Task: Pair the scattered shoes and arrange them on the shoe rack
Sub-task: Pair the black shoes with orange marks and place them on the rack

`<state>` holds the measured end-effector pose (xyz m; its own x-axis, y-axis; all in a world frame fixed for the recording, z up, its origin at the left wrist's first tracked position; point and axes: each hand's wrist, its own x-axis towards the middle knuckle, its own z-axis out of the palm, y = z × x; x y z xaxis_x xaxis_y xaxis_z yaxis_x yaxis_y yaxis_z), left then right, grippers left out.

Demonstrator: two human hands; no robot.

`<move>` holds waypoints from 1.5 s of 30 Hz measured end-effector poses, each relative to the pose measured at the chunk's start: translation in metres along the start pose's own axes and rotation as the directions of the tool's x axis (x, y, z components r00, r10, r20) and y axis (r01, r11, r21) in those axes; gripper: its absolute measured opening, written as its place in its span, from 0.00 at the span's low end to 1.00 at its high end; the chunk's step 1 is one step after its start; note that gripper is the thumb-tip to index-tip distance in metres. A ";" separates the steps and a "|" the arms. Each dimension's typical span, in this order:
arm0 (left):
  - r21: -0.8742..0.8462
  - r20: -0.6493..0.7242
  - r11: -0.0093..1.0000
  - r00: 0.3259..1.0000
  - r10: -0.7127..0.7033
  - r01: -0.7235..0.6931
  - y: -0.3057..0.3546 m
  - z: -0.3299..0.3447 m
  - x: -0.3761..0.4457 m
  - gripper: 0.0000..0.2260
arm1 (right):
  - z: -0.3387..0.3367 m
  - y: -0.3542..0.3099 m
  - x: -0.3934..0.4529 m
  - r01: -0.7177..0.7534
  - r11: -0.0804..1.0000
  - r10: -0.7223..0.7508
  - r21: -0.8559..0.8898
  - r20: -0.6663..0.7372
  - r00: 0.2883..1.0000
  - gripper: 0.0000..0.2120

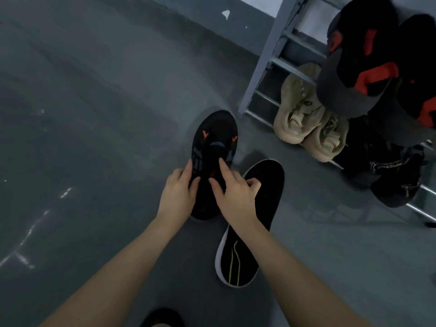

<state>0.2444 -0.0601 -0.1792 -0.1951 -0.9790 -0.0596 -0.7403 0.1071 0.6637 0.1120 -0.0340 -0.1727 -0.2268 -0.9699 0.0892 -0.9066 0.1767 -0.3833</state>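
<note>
Dim, bluish light; soft blur, wide-angle edge distortion.

**Black shoes, orange and yellow marks, grey floor**

At centre, a black sneaker [213, 147] carries orange chevrons and grey side stripes. At 5 o'clock from it, a black slip-on [250, 232] has a white sole edge and thin yellow lines. At 2 o'clock, a beige pair [306, 116] sits on the pale grey rack [264, 64], beside black shoes with red-orange panels [370, 55]. The floor [94, 90] is dull grey with white scuffs.
</note>
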 end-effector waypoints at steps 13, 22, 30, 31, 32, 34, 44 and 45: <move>-0.029 -0.225 0.984 0.960 0.167 -0.178 0.065 -0.050 -0.005 0.17 | -0.076 -0.013 -0.001 0.015 0.978 0.019 0.208 -0.159 0.987 0.19; -0.121 -0.237 0.946 0.934 0.267 -0.301 0.166 -0.039 -0.063 0.14 | -0.207 0.035 -0.054 0.078 0.989 -0.053 0.122 -0.191 0.980 0.12; -0.135 -0.193 0.936 0.935 0.296 -0.324 0.200 0.002 -0.119 0.14 | -0.227 0.080 -0.123 -0.122 0.919 0.202 0.376 -0.183 0.962 0.10; -0.114 -0.179 0.926 0.924 0.337 -0.359 0.203 0.006 -0.121 0.14 | -0.225 0.088 -0.131 -0.137 0.905 0.233 0.402 -0.200 0.952 0.10; -0.099 -0.157 0.913 0.912 0.379 -0.397 0.206 0.011 -0.123 0.14 | -0.223 0.095 -0.139 -0.151 0.892 0.264 0.426 -0.219 0.939 0.09; -0.091 -0.094 0.884 0.888 0.450 -0.458 0.210 0.023 -0.125 0.16 | -0.219 0.106 -0.151 -0.190 0.861 0.333 0.472 -0.240 0.912 0.10; 0.010 0.165 0.802 0.792 0.588 -0.597 0.214 0.126 -0.119 0.12 | -0.165 0.186 -0.186 -0.460 0.801 0.553 0.383 -0.177 0.814 0.12; 0.017 0.212 0.805 0.789 0.577 -0.593 0.208 0.136 -0.121 0.12 | -0.157 0.194 -0.188 -0.480 0.802 0.557 0.355 -0.156 0.816 0.12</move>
<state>0.0264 0.1040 -0.1351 -0.7169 -0.6741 0.1778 -0.4914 0.6695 0.5570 -0.0769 0.2094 -0.1191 -0.7457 -0.6663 0.0023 -0.4918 0.5481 -0.6765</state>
